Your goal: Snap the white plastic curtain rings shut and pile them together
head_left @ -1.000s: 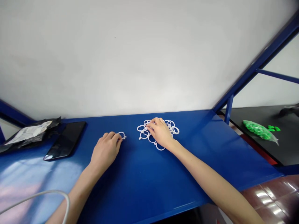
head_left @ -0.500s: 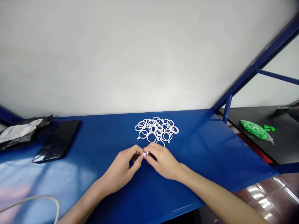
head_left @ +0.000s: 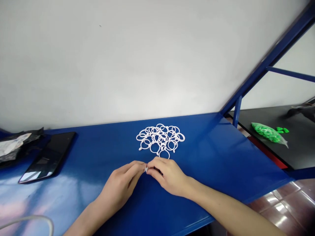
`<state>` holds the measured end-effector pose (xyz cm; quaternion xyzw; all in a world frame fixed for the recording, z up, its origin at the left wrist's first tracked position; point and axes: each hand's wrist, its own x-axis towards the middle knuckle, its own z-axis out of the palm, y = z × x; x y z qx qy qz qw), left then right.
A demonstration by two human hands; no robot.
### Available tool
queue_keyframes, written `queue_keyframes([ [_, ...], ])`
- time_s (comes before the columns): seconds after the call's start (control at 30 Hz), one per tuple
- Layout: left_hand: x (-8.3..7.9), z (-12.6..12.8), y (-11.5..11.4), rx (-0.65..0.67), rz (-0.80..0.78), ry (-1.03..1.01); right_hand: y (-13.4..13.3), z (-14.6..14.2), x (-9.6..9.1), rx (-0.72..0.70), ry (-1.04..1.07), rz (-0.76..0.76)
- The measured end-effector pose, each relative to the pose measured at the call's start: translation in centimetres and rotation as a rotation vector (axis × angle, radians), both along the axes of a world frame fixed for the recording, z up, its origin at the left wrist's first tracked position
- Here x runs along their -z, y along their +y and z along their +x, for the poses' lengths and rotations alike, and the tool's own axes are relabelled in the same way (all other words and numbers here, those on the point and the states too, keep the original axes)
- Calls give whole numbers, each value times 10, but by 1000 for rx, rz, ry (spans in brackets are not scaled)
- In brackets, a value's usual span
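Note:
My left hand (head_left: 121, 186) and my right hand (head_left: 167, 175) meet over the blue shelf (head_left: 216, 154), fingertips pinched together on a small white plastic ring (head_left: 146, 169) between them. Most of that ring is hidden by the fingers. Just beyond the hands lies a pile of several white plastic rings (head_left: 159, 139), flat on the shelf and untouched.
A black phone (head_left: 46, 157) lies at the left, with a dark plastic packet (head_left: 14, 146) behind it. A white cable (head_left: 29, 221) curves at the lower left. At the right, a black table holds a bag of green pieces (head_left: 267, 132). A white wall backs the shelf.
My right hand left the pile and my left hand left a ring at its left; both came together nearer me, pinching a ring. The view has shifted slightly right.

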<state>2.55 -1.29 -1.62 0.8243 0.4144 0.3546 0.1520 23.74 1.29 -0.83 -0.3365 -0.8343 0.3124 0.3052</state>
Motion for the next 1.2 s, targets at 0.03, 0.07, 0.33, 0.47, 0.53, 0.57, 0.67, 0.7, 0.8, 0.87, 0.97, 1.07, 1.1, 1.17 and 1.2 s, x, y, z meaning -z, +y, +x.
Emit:
queue_keyframes([
  [0.03, 1, -1, 0, 9, 52, 25, -1, 0, 1, -12, -26, 58],
  [0.07, 1, -1, -1, 11, 107, 47, -1, 1, 2, -15, -50, 118],
  [0.33, -1, 5, -11, -50, 329, 97, -12, -4, 11, 71, -188, 450],
  [0.47, 2, 11, -13, -42, 311, 103, -16, -4, 17, 77, -277, 490],
  [0.53, 5, 11, -11, -40, 315, 110, -16, -3, 19, 71, -298, 490],
  [0.57, 6, 11, -10, -38, 313, 114, -15, -3, 19, 71, -305, 486],
  [0.67, 8, 6, -4, -25, 292, 147, -11, -4, 19, 73, -332, 453],
  [0.7, 8, 4, -2, -22, 283, 162, -9, -5, 18, 73, -340, 437],
  [0.8, 7, -3, 5, -20, 251, 193, -3, -7, 13, 77, -352, 390],
  [0.87, 6, -7, 10, -40, 230, 204, 0, -6, 11, 75, -349, 372],
  [0.97, 8, -16, 18, -128, 166, 235, 7, -2, 8, 103, -321, 374],
  [1.07, 16, -27, 28, -252, 68, 273, 17, 4, 10, 204, -309, 389],
  [1.1, 20, -30, 31, -287, 41, 282, 21, 6, 12, 237, -320, 398],
  [1.17, 27, -35, 36, -332, 7, 290, 28, 6, 15, 279, -355, 423],
  [1.2, 29, -37, 37, -341, -5, 292, 30, 6, 16, 286, -369, 435],
])
